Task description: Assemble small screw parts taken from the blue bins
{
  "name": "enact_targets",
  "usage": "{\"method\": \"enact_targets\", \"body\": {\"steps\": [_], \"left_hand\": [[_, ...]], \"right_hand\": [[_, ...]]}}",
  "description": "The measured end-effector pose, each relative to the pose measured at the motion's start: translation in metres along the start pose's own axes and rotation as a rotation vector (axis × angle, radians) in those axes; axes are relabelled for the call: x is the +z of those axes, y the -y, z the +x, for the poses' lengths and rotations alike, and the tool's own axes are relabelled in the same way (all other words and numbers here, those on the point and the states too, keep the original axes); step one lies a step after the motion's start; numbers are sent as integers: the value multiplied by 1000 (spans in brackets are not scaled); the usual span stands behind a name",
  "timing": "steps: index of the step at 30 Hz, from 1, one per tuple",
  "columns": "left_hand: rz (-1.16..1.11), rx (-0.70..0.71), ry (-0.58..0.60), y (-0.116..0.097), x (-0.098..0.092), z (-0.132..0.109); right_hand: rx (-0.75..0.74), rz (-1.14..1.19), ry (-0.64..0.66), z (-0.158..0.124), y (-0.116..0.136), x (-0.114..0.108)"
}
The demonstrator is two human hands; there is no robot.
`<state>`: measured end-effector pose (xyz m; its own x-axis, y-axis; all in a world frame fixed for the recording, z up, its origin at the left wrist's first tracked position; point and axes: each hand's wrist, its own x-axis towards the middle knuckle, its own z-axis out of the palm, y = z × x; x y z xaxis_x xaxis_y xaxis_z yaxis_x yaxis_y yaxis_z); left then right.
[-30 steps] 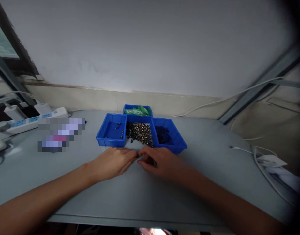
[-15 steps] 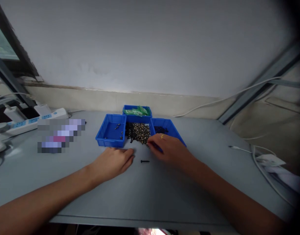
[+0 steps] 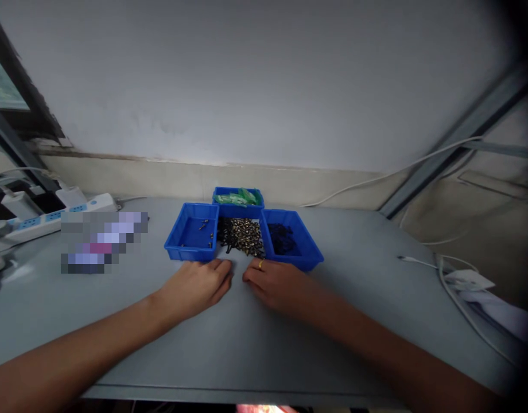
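Observation:
My left hand (image 3: pixel 199 285) rests on the table in front of the left blue bin (image 3: pixel 190 253), its fingers curled in and their tips hidden. My right hand (image 3: pixel 276 284), with a ring on one finger, is low over the table in front of the right blue bin (image 3: pixel 305 241). Its fingers are pinched together and cover the spot where a black screw lay; what they hold is hidden. Beyond the gap between my hands lies a pile of black and brass-coloured screws (image 3: pixel 244 234). A few small screws (image 3: pixel 204 224) lie in the left bin, dark screws (image 3: pixel 283 238) in the right.
A rear blue bin (image 3: pixel 238 206) holds green-and-white packets (image 3: pixel 242 197). To the left are a blurred-out object (image 3: pixel 104 244) and a white power strip (image 3: pixel 53 219) with plugs. White cables (image 3: pixel 451 287) lie on the right. A wall (image 3: pixel 264 103) stands behind the grey table (image 3: pixel 229 350).
My right hand has moved from the screw pile toward me and left, now covering the place of the loose black screw. My left hand stays put. The view has shifted slightly.

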<state>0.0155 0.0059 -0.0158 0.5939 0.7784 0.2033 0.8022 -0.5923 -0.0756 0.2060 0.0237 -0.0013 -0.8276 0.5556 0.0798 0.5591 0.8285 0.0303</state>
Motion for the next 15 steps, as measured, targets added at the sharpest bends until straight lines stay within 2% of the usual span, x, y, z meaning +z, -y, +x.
{"method": "enact_targets", "body": {"steps": [4, 7, 10, 12, 15], "left_hand": [[29, 52, -30, -5, 1, 2], [64, 62, -58, -5, 5, 3], [76, 58, -58, -4, 8, 4], [76, 49, -57, -4, 9, 5], [73, 34, -49, -5, 8, 4]], "right_hand": [[197, -183, -249, -5, -12, -23], [336, -265, -358, -7, -28, -27], [317, -223, -414, -3, -34, -20], [277, -160, -419, 0, -30, -15], [92, -76, -366, 3, -15, -10]]}}
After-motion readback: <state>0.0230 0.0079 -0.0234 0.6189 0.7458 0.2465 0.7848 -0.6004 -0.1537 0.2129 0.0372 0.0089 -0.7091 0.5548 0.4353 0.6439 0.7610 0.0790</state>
